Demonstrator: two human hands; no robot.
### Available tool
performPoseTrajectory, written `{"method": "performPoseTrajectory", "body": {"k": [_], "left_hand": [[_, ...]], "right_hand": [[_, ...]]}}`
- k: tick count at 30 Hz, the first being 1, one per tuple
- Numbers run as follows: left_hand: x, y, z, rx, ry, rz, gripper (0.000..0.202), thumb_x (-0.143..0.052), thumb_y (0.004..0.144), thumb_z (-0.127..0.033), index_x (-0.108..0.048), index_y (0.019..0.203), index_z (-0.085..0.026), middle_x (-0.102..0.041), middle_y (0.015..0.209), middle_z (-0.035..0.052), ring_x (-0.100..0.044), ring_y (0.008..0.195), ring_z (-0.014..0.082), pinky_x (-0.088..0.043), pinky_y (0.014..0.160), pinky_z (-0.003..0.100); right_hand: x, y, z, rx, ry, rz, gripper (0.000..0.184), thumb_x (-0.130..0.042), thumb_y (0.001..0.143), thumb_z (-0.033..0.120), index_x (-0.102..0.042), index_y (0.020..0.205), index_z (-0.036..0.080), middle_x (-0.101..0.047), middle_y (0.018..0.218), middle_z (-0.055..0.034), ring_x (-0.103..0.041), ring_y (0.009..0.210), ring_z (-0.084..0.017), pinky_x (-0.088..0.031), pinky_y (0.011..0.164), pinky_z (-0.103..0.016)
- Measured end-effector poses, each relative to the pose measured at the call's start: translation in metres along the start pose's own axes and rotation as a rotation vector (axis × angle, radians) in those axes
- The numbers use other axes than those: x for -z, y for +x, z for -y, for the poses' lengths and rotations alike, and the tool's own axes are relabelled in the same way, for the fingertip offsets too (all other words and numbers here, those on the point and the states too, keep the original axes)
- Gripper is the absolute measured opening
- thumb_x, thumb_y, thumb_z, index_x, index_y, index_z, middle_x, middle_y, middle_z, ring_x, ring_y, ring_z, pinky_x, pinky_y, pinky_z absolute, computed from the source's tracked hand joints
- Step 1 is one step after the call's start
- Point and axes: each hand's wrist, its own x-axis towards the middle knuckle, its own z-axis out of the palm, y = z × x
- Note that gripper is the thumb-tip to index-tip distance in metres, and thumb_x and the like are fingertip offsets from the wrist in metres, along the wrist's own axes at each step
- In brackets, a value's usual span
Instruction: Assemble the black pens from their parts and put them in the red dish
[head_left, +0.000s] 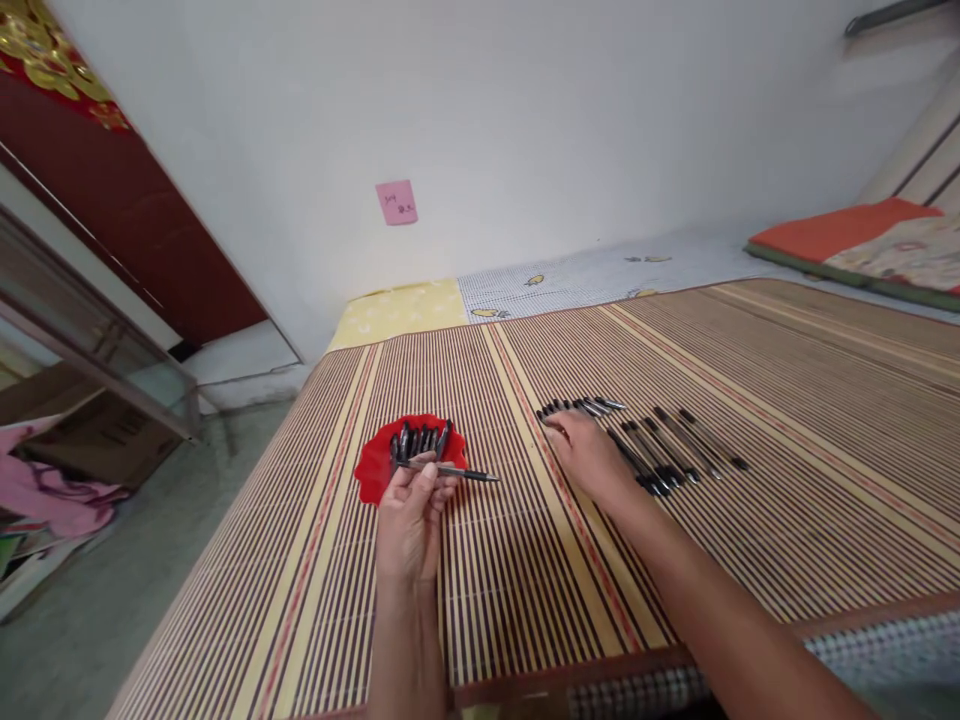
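My left hand (418, 500) is closed around a ballpoint pen (469, 472), which lies nearly level with its tip to the right. Just behind that hand, a red scalloped dish (369, 470) holds several black pens (420, 440). My right hand (581, 445) reaches to the left end of a row of small black pieces that look like pen caps (570, 405). Its fingers are pinched together there, and what they hold, if anything, is hidden. Beside my right wrist, several slim pens (675, 450) lie slanted side by side, partly covered by the forearm.
A striped bamboo mat (337, 570) covers the bed. Patterned cloth (570, 280) shows along the wall, where a pink note (396, 202) is stuck. Folded orange bedding (840, 235) lies at the far right. A cardboard box (112, 435) stands at left.
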Motion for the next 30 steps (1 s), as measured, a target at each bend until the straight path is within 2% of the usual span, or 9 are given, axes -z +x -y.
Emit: {"method": "performPoseTrajectory", "body": {"k": [4,8,12,16,20,23,27,30], "left_hand": [[0.006,0.004,-0.002,-0.018,-0.031,-0.056,0.030,-0.085,0.066,-0.017,-0.069,0.090,-0.008,-0.073,0.079,0.0092,-0.070,0.063,0.0132,-0.057,0.060,0.018],[0.010,0.005,-0.002,-0.024,-0.043,-0.077,0.023,-0.082,0.070,-0.014,-0.070,0.089,-0.008,-0.073,0.080,0.0099,-0.071,0.065,0.0140,-0.058,0.061,0.018],[0.010,0.005,-0.002,-0.032,-0.051,-0.088,0.022,-0.081,0.070,-0.014,-0.070,0.088,-0.009,-0.073,0.079,0.0087,-0.071,0.066,0.0140,-0.058,0.062,0.019],[0.010,0.005,-0.002,-0.017,-0.047,-0.070,0.024,-0.082,0.070,-0.016,-0.071,0.090,-0.010,-0.073,0.079,0.0077,-0.071,0.067,0.0133,-0.058,0.062,0.018],[0.012,0.005,0.000,-0.019,-0.052,-0.062,0.026,-0.083,0.069,-0.018,-0.071,0.090,-0.010,-0.074,0.080,0.0083,-0.071,0.068,0.0136,-0.058,0.063,0.018],[0.011,0.005,0.002,-0.018,-0.057,-0.060,0.024,-0.082,0.069,-0.017,-0.070,0.089,-0.010,-0.073,0.079,0.0078,-0.071,0.067,0.0134,-0.058,0.063,0.018],[0.005,0.004,0.006,-0.006,-0.057,-0.071,0.020,-0.080,0.071,-0.015,-0.070,0.087,-0.010,-0.073,0.077,0.0072,-0.071,0.066,0.0134,-0.058,0.062,0.018],[0.001,0.003,0.007,0.005,-0.049,-0.090,0.016,-0.077,0.073,-0.011,-0.069,0.086,-0.009,-0.073,0.077,0.0077,-0.071,0.066,0.0138,-0.058,0.062,0.019]], "right_hand": [[-0.019,0.041,-0.008,-0.064,-0.172,0.050,0.019,-0.055,0.091,0.015,-0.070,0.099,0.007,-0.066,0.106,-0.0209,-0.064,0.099,-0.028,-0.044,0.081,-0.032],[-0.032,0.051,-0.005,-0.066,-0.223,0.070,0.020,-0.052,0.090,0.009,-0.069,0.098,0.006,-0.066,0.106,-0.0238,-0.063,0.103,-0.031,-0.042,0.084,-0.034],[-0.036,0.045,-0.001,-0.061,-0.186,0.091,0.018,-0.055,0.088,0.010,-0.067,0.102,0.009,-0.068,0.107,-0.0204,-0.064,0.102,-0.028,-0.041,0.082,-0.032],[-0.040,0.025,0.005,-0.073,-0.076,0.127,0.021,-0.062,0.083,0.015,-0.066,0.104,0.013,-0.072,0.097,-0.0141,-0.067,0.089,-0.024,-0.041,0.071,-0.028],[-0.038,-0.004,0.008,-0.037,0.057,0.177,0.007,-0.063,0.078,0.015,-0.066,0.084,0.018,-0.072,0.084,-0.0058,-0.067,0.079,-0.019,-0.042,0.065,-0.025],[-0.032,-0.023,0.006,-0.065,0.412,0.099,0.007,-0.062,0.079,0.023,-0.063,0.085,0.018,-0.069,0.077,-0.0034,-0.067,0.074,-0.018,-0.047,0.065,-0.026],[-0.022,-0.033,0.011,-0.225,1.115,-0.117,0.034,-0.073,0.073,0.038,-0.060,0.097,0.018,-0.070,0.082,-0.0046,-0.069,0.077,-0.021,-0.054,0.071,-0.032],[-0.015,-0.033,0.024,-0.284,1.377,-0.181,0.041,-0.080,0.069,0.041,-0.061,0.098,0.019,-0.072,0.087,-0.0047,-0.070,0.080,-0.020,-0.057,0.073,-0.033]]}}
